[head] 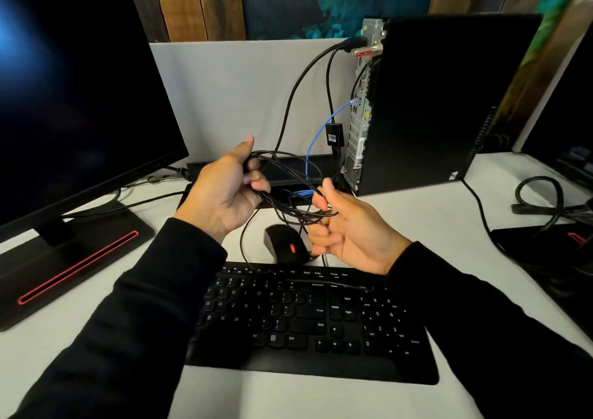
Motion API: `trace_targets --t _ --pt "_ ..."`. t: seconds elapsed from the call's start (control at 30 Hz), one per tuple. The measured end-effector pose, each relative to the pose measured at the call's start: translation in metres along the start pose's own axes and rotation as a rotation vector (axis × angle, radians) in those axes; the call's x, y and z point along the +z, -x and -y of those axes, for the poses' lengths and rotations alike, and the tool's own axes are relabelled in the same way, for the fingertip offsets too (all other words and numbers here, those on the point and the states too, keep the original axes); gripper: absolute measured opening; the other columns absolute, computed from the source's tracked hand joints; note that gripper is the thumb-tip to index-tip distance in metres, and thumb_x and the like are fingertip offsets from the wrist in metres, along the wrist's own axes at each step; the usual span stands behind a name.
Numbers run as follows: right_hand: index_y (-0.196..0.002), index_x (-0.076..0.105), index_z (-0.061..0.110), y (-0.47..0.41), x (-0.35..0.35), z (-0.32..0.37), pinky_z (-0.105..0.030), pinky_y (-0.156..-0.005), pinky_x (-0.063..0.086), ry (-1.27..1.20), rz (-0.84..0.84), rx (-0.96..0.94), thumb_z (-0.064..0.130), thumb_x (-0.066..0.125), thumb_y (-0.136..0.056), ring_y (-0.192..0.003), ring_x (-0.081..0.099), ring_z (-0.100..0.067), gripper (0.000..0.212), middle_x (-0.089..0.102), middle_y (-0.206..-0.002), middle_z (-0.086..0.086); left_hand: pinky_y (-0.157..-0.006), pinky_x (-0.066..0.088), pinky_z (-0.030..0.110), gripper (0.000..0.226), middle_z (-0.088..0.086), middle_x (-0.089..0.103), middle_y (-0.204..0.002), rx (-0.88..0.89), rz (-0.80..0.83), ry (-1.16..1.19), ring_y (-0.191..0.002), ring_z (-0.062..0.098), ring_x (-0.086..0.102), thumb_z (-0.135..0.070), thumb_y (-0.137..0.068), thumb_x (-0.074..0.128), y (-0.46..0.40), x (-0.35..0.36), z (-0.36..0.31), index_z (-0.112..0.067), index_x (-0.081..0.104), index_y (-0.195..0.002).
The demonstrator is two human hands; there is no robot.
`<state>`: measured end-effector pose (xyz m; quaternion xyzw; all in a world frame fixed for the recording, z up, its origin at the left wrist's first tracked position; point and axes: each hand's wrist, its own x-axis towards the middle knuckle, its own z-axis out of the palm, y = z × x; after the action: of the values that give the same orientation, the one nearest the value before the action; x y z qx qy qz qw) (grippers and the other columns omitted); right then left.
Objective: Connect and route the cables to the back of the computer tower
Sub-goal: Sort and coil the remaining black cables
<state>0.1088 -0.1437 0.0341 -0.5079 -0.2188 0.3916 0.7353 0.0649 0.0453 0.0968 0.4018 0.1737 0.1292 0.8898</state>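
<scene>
1. Two hands hold a tangle of thin black cables [288, 190] at frame centre: left hand [229, 190] grips the loops, right hand [346, 229] pinches a strand.
2. The computer tower [449, 97] stands upper right on the table [288, 396], behind the mouse [285, 243] and keyboard [308, 319].

Looks like an office desk or IT workstation setup. White tabletop [96, 348] w/ a black monitor [73, 91] on a red-striped stand, full-size black keyboard [308, 316], wired mouse [285, 245], slim computer tower [442, 97] turned back-out w/ cables plugged in. A second monitor base [545, 248] & coiled cable [542, 200] sit at right. Grey partition panel [231, 91] behind the desk, wood-plank wall above.
</scene>
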Motion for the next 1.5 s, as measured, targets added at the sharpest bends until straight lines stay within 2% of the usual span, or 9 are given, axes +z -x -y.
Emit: trace_targets --t 0.1,0.33,0.53,0.67,0.8,0.9,1.0,1.3,1.5 --pt "-0.079 0.043 0.021 0.001 0.002 0.002 -0.034 -0.062 0.015 0.082 -0.037 0.038 0.056 0.038 -0.103 -0.064 0.009 -0.020 0.043 0.028 -0.062 0.001 -0.041 0.031 0.020 0.028 -0.001 0.039 -0.060 0.102 0.022 -0.212 -0.043 0.006 0.026 -0.030 -0.093 0.070 -0.001 -0.010 -0.007 -0.016 0.052 -0.076" --pt "-0.077 0.045 0.019 -0.001 -0.002 0.004 -0.031 -0.052 0.011 0.149 -0.162 -0.016 0.045 0.044 -0.107 -0.050 0.014 -0.011 0.039 0.016 -0.056 0.007 -0.060 0.053 0.027 0.040 -0.004 0.041 -0.045 0.247 0.171 -0.634 -0.042 0.011 0.046 -0.026 -0.097 0.066 0.000 -0.020 -0.008 -0.007 0.046 -0.067" --pt "-0.084 0.056 0.017 -0.005 -0.008 0.003 -0.026 -0.053 0.027 0.207 -0.186 -0.095 0.035 0.045 -0.108 -0.053 0.026 -0.013 0.032 0.028 -0.060 0.003 -0.059 0.045 0.030 0.054 -0.009 0.034 -0.046 0.500 0.128 -0.801 -0.044 0.014 0.044 -0.035 -0.097 0.067 -0.018 0.006 -0.005 -0.021 0.038 -0.054" --pt "-0.104 0.073 0.021 -0.004 -0.024 0.019 -0.036 -0.083 0.050 0.329 -0.212 -0.095 0.019 0.062 -0.100 -0.088 0.064 -0.015 0.012 0.070 -0.097 -0.002 -0.058 0.042 0.029 0.051 -0.012 0.032 -0.050 0.671 0.329 -1.166 -0.050 0.016 0.039 -0.043 -0.098 0.065 -0.019 0.043 -0.012 -0.021 0.041 -0.059" --pt "-0.136 0.053 0.033 -0.004 -0.031 0.047 -0.029 -0.090 0.056 0.411 -0.406 -0.359 0.005 0.080 -0.084 -0.113 0.070 -0.014 0.065 0.071 -0.124 -0.004 -0.053 0.033 0.019 0.050 0.000 0.048 -0.061 0.900 0.465 -1.423 -0.055 0.009 0.042 -0.044 -0.098 0.064 -0.023 0.084 -0.011 -0.005 0.056 -0.069" --pt "-0.132 0.056 0.034 -0.009 -0.035 0.064 -0.034 -0.095 0.057 0.661 -0.440 -0.527 0.019 0.081 -0.086 -0.110 0.070 -0.013 0.055 0.072 -0.118 0.002 -0.062 0.043 0.019 0.040 -0.007 0.064 -0.069 0.860 0.552 -1.466 -0.062 0.003 0.058 -0.045 -0.098 0.064 -0.034 0.104 -0.004 -0.008 0.067 -0.080" --pt "-0.112 0.065 0.020 -0.017 -0.035 0.075 -0.038 -0.075 0.054 0.583 -0.424 -0.554 0.018 0.061 -0.102 -0.068 0.064 -0.013 0.011 0.064 -0.072 0.003 -0.057 0.042 0.020 0.029 -0.012 0.054 -0.067 0.845 0.553 -1.408 -0.057 -0.002 0.052 -0.042 -0.098 0.066 -0.046 0.113 -0.002 -0.012 0.067 -0.099" --pt "-0.080 0.052 0.020 -0.023 -0.040 0.119 -0.029 -0.046 0.016 0.271 -0.379 -0.537 0.027 0.046 -0.109 -0.046 0.020 -0.009 0.031 0.025 -0.056 0.004 -0.075 0.053 0.036 0.052 0.012 0.062 -0.102 0.329 0.580 -0.597 -0.082 0.020 0.062 -0.057 -0.099 0.047 -0.060 0.096 0.014 -0.048 0.028 -0.147" --pt "-0.085 0.049 0.019 -0.014 -0.074 0.125 -0.022 -0.045 0.015 0.269 -0.474 -0.477 0.031 0.044 -0.110 -0.048 0.015 -0.010 0.028 0.022 -0.056 0.005 -0.087 0.051 0.036 0.026 -0.007 0.070 -0.101 0.338 0.622 -1.398 -0.091 0.009 0.065 -0.047 -0.079 0.069 -0.064 -0.033 0.043 -0.040 0.065 -0.103"
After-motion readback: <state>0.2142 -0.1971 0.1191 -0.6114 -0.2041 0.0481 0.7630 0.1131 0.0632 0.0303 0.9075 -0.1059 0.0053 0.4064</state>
